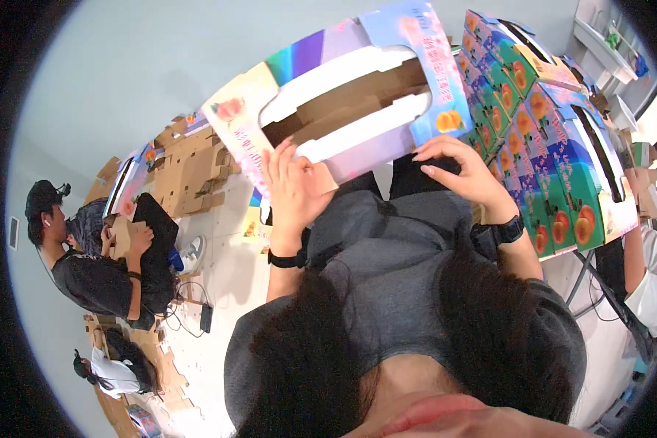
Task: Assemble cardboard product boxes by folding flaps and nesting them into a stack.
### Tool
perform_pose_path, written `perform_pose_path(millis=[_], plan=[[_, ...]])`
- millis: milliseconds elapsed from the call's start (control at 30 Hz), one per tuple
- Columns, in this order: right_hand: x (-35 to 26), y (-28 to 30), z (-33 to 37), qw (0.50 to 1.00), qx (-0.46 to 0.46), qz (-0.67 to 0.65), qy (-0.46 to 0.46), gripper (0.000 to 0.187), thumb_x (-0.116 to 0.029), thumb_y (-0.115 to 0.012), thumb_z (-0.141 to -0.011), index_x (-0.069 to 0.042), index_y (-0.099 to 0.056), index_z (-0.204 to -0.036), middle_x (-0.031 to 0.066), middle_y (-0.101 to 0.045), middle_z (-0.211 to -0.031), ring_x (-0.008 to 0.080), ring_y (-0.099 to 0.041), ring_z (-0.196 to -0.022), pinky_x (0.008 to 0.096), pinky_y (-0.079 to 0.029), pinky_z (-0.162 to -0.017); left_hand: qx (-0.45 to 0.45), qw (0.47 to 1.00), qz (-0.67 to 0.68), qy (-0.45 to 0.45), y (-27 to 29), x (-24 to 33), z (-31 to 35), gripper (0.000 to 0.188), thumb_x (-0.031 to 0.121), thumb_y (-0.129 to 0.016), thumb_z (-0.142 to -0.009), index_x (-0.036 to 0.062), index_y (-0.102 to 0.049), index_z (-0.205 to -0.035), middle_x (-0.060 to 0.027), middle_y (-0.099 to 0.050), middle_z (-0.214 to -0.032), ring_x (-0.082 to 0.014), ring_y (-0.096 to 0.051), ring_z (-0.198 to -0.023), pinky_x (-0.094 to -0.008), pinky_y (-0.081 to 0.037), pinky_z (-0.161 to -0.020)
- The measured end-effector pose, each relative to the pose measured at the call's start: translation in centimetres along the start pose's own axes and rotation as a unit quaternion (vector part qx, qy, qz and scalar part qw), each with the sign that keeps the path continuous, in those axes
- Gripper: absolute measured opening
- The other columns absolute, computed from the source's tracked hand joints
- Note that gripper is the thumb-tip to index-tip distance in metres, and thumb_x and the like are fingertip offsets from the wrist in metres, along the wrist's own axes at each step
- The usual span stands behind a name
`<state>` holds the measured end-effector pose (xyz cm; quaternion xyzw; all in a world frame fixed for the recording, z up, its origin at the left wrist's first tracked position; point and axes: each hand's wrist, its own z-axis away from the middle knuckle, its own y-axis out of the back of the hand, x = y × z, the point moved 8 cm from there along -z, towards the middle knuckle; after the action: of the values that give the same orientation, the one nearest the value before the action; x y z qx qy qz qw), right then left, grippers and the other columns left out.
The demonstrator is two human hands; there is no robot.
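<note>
The flat colourful printed cardboard box blank (343, 95), held up before the chest, looks light but bendy (creases easily), so both hands, left hand (293, 186) and right hand (463, 171), half-closed, grip its lower edge

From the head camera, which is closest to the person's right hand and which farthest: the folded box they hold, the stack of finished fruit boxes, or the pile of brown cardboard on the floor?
1. The folded box: the right hand rests on its lower right edge.
2. The stack of finished fruit boxes: just to the right, on a table.
3. The pile of brown cardboard: far left, on the floor beyond the left hand.
</note>
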<state>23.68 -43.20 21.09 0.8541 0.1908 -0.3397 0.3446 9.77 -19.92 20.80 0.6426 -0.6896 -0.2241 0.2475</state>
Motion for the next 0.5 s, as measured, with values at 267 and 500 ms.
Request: perform_pose_path(millis=[267, 500], plan=[[-2.3, 2.5, -0.1, 0.929, 0.148, 0.338, 0.03, 0.034, -0.016, -0.08, -0.072, -0.008, -0.067, -0.103, 0.0099, -0.064, -0.112, 0.0325, -0.059, -0.11, 0.0403, -0.047, -0.093, 0.006, 1.0, 0.015, 0.017, 0.6, 0.5, 0.0, 0.068, 0.048, -0.09, -0.058, 0.0089, -0.051, -0.098, -0.0156, -0.051, -0.125, -0.0347, -0.044, -0.132, -0.0591, -0.021, -0.115], [-1.5, 0.2, 0.0, 0.924, 0.092, 0.37, 0.034, 0.069, -0.02, -0.082, -0.073, -0.019, -0.055, -0.136, 0.013, -0.036, -0.152, 0.0406, -0.026, -0.144, 0.0509, -0.025, -0.116, 0.061, 0.998, -0.011, 0.01, 0.3, 0.9, 0.2, 0.064, 0.047, -0.09, -0.062, 0.0077, -0.051, -0.095, -0.0153, -0.057, -0.116, -0.0356, -0.049, -0.126, -0.0577, -0.023, -0.113]])
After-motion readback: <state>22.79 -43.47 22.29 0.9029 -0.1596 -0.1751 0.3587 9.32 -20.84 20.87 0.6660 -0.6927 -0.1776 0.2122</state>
